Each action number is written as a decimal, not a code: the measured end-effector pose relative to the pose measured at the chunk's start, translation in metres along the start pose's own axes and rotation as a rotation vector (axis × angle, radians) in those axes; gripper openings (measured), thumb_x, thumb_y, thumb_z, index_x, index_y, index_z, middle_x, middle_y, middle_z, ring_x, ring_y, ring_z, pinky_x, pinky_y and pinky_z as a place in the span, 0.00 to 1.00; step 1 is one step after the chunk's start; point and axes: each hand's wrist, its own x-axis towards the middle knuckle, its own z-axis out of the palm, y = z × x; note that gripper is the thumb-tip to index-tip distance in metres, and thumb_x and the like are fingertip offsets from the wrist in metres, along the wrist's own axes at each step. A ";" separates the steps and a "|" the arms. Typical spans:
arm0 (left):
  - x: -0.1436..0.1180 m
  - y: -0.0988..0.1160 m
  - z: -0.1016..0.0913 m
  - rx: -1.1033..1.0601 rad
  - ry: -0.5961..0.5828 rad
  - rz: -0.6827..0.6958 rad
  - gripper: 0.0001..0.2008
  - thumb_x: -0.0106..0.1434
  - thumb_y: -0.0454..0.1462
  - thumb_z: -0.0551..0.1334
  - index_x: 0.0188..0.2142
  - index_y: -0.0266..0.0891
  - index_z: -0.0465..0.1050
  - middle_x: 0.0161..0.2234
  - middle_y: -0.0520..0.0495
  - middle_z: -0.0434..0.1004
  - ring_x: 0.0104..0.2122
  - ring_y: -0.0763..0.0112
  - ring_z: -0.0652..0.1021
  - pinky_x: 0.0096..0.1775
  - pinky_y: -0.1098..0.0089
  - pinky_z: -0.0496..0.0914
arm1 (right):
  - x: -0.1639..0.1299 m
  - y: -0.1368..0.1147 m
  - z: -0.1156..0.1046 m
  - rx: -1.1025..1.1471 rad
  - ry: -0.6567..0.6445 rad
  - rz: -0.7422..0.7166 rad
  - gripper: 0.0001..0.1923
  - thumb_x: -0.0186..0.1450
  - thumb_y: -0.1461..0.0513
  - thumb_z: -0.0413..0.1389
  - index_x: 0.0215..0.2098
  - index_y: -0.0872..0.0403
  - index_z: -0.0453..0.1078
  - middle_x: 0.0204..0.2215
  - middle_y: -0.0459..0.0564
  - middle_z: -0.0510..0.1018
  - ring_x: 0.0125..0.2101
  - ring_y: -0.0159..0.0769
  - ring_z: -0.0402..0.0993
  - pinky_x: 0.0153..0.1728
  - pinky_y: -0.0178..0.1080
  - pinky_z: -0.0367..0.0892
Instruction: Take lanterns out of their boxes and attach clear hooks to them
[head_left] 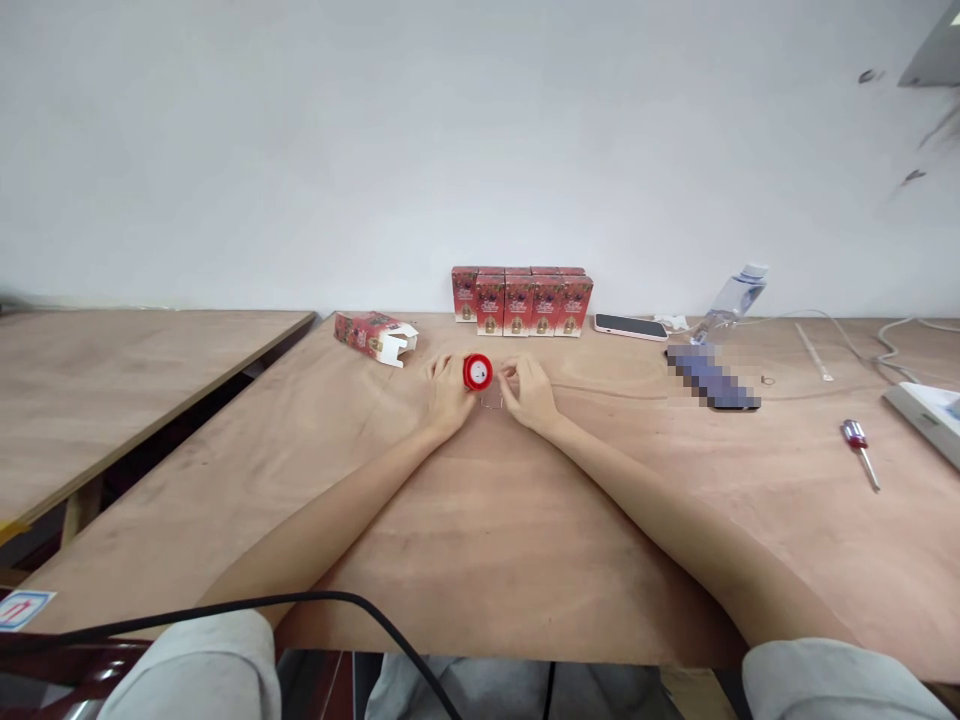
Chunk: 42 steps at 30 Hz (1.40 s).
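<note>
My left hand is closed around a small red round object, whose white disc-shaped end with small dark marks faces up toward me. Just to its right, my right hand is closed with thumb and fingertips pinched together. Whatever sits in that pinch is too small to make out. A thin pale wire-like loop shows on the wood between the two hands. To the left, a red printed carton lies on its side, its white end flaps open toward my left hand.
Several red printed boxes stand in rows against the wall. Rightward are a phone, a tilted clear bottle, a blurred dark flat object, a screwdriver and white cables. A black cable crosses in front of me.
</note>
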 end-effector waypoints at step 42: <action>-0.003 0.012 -0.011 0.199 -0.121 0.007 0.24 0.51 0.27 0.57 0.50 0.36 0.62 0.46 0.38 0.71 0.48 0.50 0.67 0.46 0.55 0.58 | 0.004 0.002 0.001 0.038 -0.110 0.034 0.10 0.69 0.59 0.40 0.31 0.51 0.58 0.30 0.49 0.68 0.30 0.37 0.63 0.35 0.37 0.60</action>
